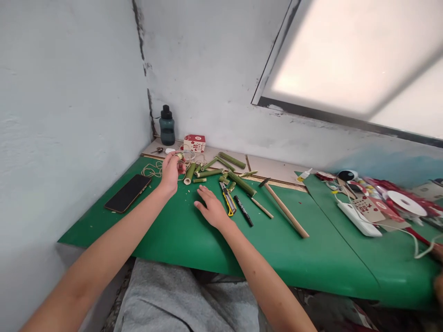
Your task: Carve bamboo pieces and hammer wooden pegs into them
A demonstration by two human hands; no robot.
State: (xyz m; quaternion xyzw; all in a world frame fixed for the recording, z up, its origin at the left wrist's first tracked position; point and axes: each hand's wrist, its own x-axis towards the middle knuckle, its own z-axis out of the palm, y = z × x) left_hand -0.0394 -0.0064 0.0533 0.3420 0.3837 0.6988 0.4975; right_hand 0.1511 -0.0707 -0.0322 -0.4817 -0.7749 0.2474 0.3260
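Observation:
My left hand (169,174) is raised at the back left of the green mat, its fingers closed round a short pale-green bamboo piece (179,157). Most of that piece is hidden by the fingers. My right hand (212,208) rests low over the mat with fingers apart, holding nothing. Just beyond its fingertips lies a small bamboo strip (200,180). Several cut green bamboo tubes (189,174) are scattered behind both hands. A yellow utility knife (227,199) lies right of my right hand, beside a black marker (244,211). Thin cord (151,169) loops behind my left hand.
A black phone (128,193) lies at left. Along the wall stand a dark bottle (167,127) and a red-and-white box (194,143). A hammer (285,210) and a thin stick (262,208) lie rightward. Past them are a white power strip (359,219), a spool (406,203) and another person's hand (439,252).

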